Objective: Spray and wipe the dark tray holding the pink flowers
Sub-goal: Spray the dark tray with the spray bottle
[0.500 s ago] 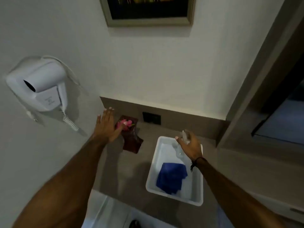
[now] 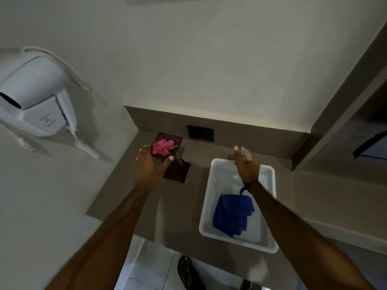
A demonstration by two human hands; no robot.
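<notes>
A small dark tray (image 2: 178, 140) with pink flowers (image 2: 162, 147) stands in the far left corner of the brown counter. My left hand (image 2: 149, 166) clasps its near edge, fingers on the left side and thumb at the right corner. A second dark piece (image 2: 178, 171) lies just in front, partly under that hand. My right hand (image 2: 248, 166) hovers over the far end of a white tub (image 2: 204, 206) and grips a clear spray bottle (image 2: 245, 153), whose top shows above the fingers. A folded blue cloth (image 2: 232, 214) lies in the tub.
A white wall-mounted hair dryer (image 2: 35, 97) with a coiled cord hangs on the left wall. A black socket plate (image 2: 200, 133) sits on the back splash behind the tray. A wall corner and ledge rise on the right. My sandalled foot (image 2: 188, 271) shows below the counter edge.
My left hand has drawn back from over the flowers and closed around the tray's near edge. The right hand still holds the bottle over the tub. The view has tilted down.
</notes>
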